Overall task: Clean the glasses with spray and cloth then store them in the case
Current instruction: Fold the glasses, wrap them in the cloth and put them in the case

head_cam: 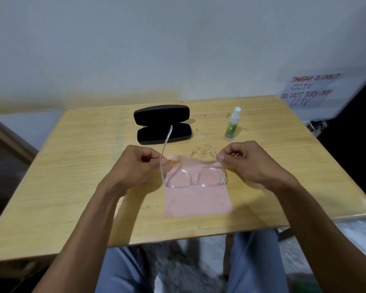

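Clear-framed glasses (195, 182) hang above a pink cloth (197, 201) that lies flat on the wooden table (76, 166). Both temples are unfolded and point away from me. My left hand (135, 166) pinches the left temple, and my right hand (249, 161) pinches the right temple. A black glasses case (163, 126) stands open behind the glasses, its inside bare. A small white spray bottle (231, 124) with a green label stands upright to the right of the case.
The table stands against a white wall. A taped paper notice (309, 90) about CCTV hangs at the right. My legs in grey trousers (123, 271) show below the table's near edge. A dark piece of furniture sits at the far left.
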`<state>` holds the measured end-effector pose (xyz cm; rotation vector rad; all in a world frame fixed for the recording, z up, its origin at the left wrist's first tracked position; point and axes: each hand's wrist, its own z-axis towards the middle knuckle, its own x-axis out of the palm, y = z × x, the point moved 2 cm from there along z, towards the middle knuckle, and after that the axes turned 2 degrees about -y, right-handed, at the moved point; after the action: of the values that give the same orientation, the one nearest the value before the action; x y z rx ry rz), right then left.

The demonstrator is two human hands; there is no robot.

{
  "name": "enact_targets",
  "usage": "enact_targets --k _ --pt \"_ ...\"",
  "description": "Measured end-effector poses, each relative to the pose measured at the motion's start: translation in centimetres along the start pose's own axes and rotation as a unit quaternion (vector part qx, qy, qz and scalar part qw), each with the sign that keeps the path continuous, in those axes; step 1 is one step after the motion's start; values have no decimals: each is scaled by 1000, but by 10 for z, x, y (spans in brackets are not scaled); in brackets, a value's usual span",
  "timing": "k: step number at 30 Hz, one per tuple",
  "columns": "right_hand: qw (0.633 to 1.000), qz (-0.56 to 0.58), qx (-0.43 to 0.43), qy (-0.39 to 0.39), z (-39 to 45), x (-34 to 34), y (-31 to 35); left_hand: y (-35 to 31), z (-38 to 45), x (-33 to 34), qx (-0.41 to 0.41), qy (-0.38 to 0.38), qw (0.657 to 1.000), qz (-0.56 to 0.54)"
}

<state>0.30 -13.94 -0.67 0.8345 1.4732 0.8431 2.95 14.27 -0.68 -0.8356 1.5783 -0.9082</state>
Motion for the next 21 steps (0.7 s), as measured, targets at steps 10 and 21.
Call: enact_targets --k 10,21 --pt "992 -59 6 116 -7 -7 -4 -5 -8 -2 -16 141 989 47" --pt "999 -21 13 28 -20 -12 -6 -1 -16 -7 -32 33 998 52"
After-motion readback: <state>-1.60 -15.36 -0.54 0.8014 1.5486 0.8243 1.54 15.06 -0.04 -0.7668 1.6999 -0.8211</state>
